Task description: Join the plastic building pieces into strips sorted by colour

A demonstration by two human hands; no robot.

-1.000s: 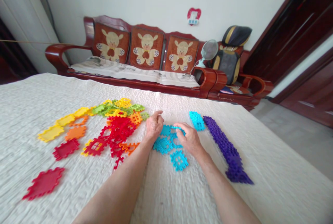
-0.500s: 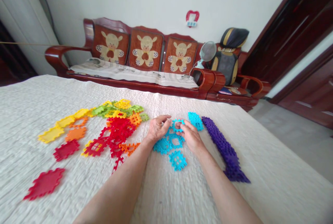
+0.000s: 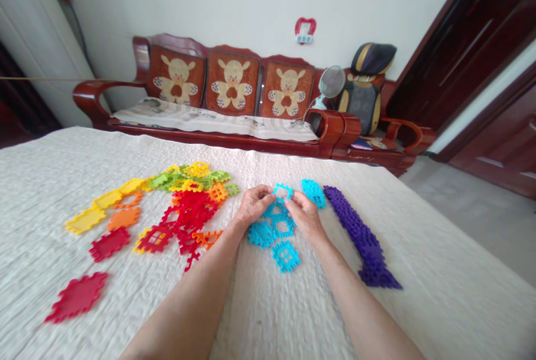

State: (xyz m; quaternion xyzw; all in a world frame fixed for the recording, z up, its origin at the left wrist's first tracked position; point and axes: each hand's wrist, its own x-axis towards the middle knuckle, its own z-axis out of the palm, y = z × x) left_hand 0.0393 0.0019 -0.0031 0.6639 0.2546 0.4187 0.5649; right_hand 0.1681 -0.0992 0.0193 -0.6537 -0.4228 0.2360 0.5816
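Note:
Between my two hands a light blue interlocking tile [image 3: 283,187] with a large opening is held up above the bed-like quilted surface. My left hand [image 3: 255,204] pinches its left edge between thumb and fingers. On the other side, my right hand [image 3: 306,215] grips its right edge. Just below lie several more blue tiles [image 3: 262,234], overlapping in a loose pile. One blue window tile [image 3: 286,256] rests apart, nearer to me. Beyond my right hand is a small stack of blue tiles [image 3: 313,193].
A long row of purple tiles [image 3: 355,231] lies on the right. Left of my hands are piled red tiles [image 3: 195,212], with green tiles [image 3: 167,179], yellow tiles [image 3: 108,199] and orange tiles [image 3: 124,218] around them. A wooden sofa [image 3: 230,134] stands behind the white quilted cover [image 3: 268,315].
My left hand has closed on the left edge of the blue tile, which my right hand alone held before. The tile has moved slightly up and left.

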